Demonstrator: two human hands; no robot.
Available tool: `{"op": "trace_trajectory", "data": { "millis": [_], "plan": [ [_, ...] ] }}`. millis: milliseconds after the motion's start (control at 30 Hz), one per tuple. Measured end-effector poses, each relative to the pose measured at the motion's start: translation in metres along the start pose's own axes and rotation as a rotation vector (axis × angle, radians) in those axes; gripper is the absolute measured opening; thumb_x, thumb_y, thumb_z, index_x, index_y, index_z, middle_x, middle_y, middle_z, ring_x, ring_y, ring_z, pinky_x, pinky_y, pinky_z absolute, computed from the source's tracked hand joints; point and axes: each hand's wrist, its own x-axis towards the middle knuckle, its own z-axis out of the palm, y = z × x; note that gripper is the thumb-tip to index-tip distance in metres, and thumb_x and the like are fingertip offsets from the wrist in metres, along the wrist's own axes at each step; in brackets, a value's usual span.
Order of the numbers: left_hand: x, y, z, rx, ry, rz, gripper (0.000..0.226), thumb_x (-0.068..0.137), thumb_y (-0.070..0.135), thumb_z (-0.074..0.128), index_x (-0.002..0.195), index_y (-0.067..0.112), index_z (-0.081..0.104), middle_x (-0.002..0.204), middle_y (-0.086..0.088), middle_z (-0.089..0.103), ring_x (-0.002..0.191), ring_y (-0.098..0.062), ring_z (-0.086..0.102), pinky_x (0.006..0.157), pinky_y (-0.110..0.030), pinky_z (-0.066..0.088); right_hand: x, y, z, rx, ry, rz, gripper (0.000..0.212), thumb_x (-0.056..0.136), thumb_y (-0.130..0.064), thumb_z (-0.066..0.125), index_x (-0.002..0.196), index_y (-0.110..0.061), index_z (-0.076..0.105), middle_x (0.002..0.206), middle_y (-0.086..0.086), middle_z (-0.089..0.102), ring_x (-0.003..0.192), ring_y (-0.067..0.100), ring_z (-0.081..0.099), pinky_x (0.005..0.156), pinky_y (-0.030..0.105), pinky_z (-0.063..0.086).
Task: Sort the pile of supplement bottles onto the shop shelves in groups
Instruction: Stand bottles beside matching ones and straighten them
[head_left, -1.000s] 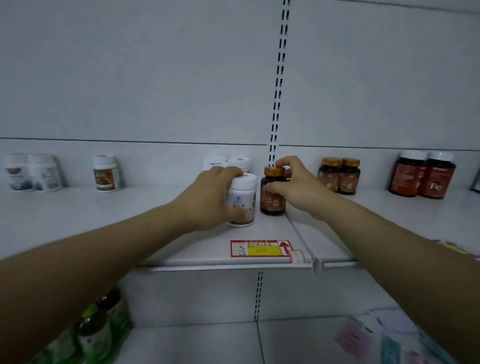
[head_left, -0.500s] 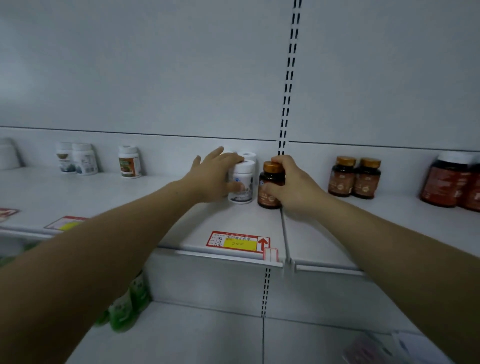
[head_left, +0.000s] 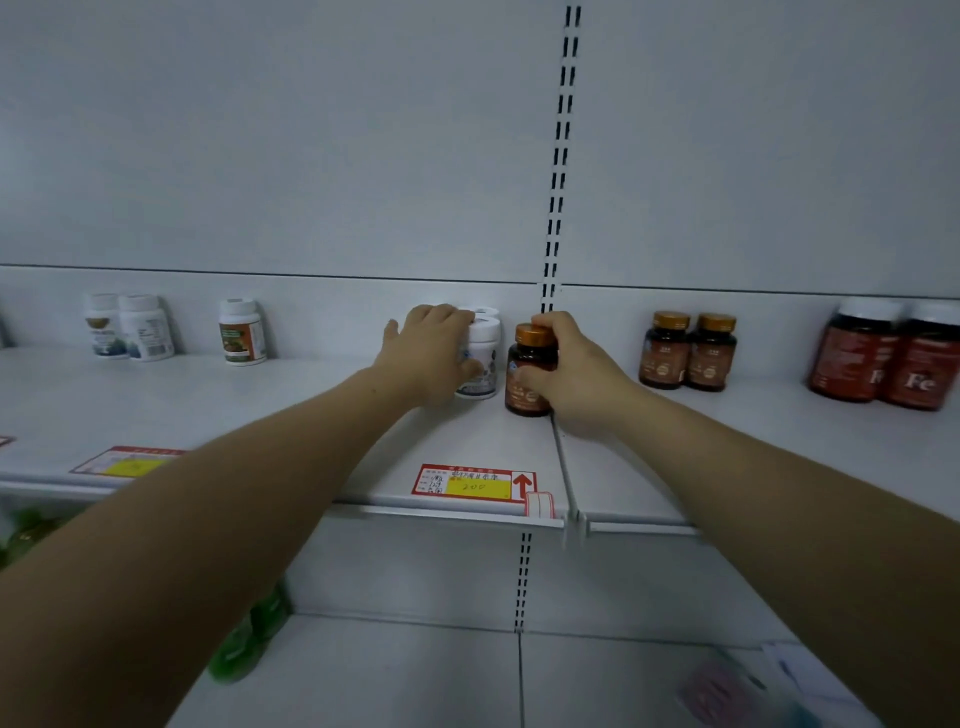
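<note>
On the white shelf (head_left: 311, 415) my left hand (head_left: 431, 353) wraps round a white supplement bottle (head_left: 483, 358) that stands upright in front of other white-capped bottles (head_left: 485, 313). My right hand (head_left: 576, 374) grips a small brown bottle with a gold cap (head_left: 527, 371), upright on the shelf just right of the white one. Two matching brown bottles (head_left: 688, 351) stand further right. Two large red bottles with white caps (head_left: 893, 356) are at the far right.
Two white bottles (head_left: 130, 327) and a white bottle with an orange label (head_left: 241, 332) stand at the back left. A red and yellow price tag (head_left: 475, 483) lies at the shelf's front edge. Green bottles (head_left: 249, 634) lie on the lower shelf, papers (head_left: 753, 686) at lower right.
Both hands have pushed their bottles a little further back on the shelf; the white bottle now sits against the white-capped ones behind. The camera view shifted slightly.
</note>
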Motion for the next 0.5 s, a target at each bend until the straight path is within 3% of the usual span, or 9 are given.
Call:
{"op": "trace_trajectory", "data": {
  "millis": [133,233,333,400,500],
  "plan": [
    [0.003,0.006,-0.008,0.032,-0.041,-0.039,0.066,0.087,0.046,0.060,0.142,0.023,0.033,0.146,-0.002,0.037,0.138,-0.024,0.025,0.113,-0.061,0.011,-0.002,0.002,-0.009,-0.018,-0.007,0.010,0.056,0.091,-0.024,0.064,0.138,-0.024,0.033,0.126,0.004,0.051,0.108,0.017,0.048,0.085,0.029,0.040],
    [0.000,0.020,-0.014,0.054,0.018,0.018,0.071,0.088,0.048,0.056,0.146,0.022,0.027,0.154,-0.003,0.024,0.146,-0.023,0.008,0.114,-0.056,0.002,-0.010,0.012,-0.026,-0.064,0.047,0.025,0.055,0.089,-0.028,0.066,0.135,-0.025,0.037,0.116,-0.002,0.051,0.103,0.017,0.051,0.082,0.025,0.037],
    [-0.011,0.055,-0.019,0.007,0.079,0.131,0.068,0.088,0.048,0.055,0.146,0.021,0.030,0.154,-0.005,0.026,0.144,-0.023,0.015,0.117,-0.049,0.011,-0.018,0.029,-0.051,-0.079,0.128,0.073,0.057,0.088,-0.029,0.067,0.136,-0.026,0.037,0.115,-0.004,0.048,0.102,0.015,0.048,0.083,0.025,0.037],
    [-0.021,0.085,-0.019,-0.096,-0.034,0.153,0.067,0.088,0.049,0.056,0.145,0.022,0.033,0.150,-0.005,0.033,0.137,-0.024,0.030,0.113,-0.045,0.025,-0.025,0.043,-0.068,-0.068,0.161,0.118,0.060,0.088,-0.027,0.067,0.139,-0.026,0.035,0.119,-0.004,0.047,0.105,0.016,0.048,0.086,0.026,0.037],
    [-0.035,0.128,-0.010,-0.192,-0.384,0.114,0.068,0.087,0.057,0.053,0.144,0.024,0.034,0.147,-0.005,0.036,0.129,-0.026,0.041,0.105,-0.037,0.036,-0.034,0.063,-0.089,-0.055,0.179,0.155,0.063,0.086,-0.025,0.069,0.139,-0.028,0.035,0.126,-0.001,0.050,0.113,0.020,0.051,0.090,0.029,0.040]
  ]
}}
